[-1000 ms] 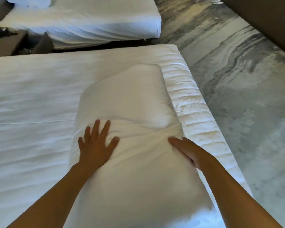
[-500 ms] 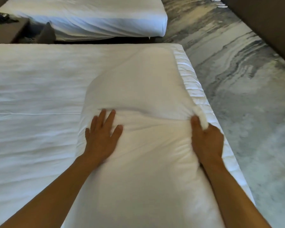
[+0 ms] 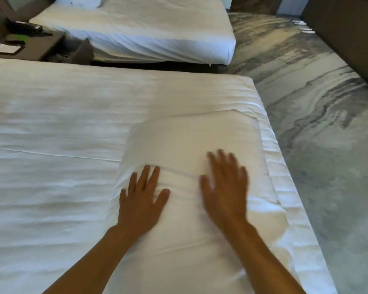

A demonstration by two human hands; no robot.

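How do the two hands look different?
The left hand looks sharp; the right hand is blurred. The left hand lies near the left edge of the pillow; the right hand is nearer its middle and reaches farther up. Both are open, palm down, with straight fingers.

Right hand [image 3: 224, 187] blurred (contact with pillow [image 3: 189, 141] unclear, perhaps touching).

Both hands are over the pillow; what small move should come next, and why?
Probably sweep the right hand outward: a crease runs across the pillow between the hands, and the flat left hand can hold the pillow still.
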